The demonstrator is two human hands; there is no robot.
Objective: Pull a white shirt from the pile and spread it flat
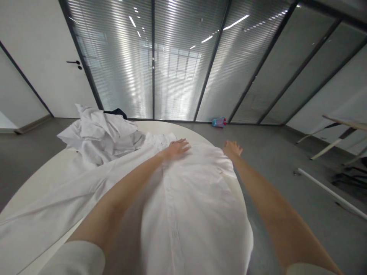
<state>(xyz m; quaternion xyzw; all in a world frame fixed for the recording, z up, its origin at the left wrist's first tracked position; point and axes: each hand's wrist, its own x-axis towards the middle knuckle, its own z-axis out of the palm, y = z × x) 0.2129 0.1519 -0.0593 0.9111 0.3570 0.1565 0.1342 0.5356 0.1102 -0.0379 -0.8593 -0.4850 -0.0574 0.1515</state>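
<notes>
A white button-front garment (195, 198), like a shirt or lab coat, is spread over a round white table (43, 179), its front hanging over the near edge. My left hand (176, 148) lies with fingers outstretched on the cloth near the collar (160, 139). At the right edge of the garment is my right hand (233, 148), its fingers apart and nothing visible in it. Close below it, a short fold or sleeve end reaches the table's edge. Touch between my right hand and the cloth is unclear. Another long white cloth part stretches to the lower left.
A crumpled heap of white cloth (100, 131) sits at the table's far left, with a dark item (118, 113) behind it. A blue and pink package (219, 122) lies on the floor by the glass partition (177, 76). Another table (344, 124) and a white bar (329, 193) are at right.
</notes>
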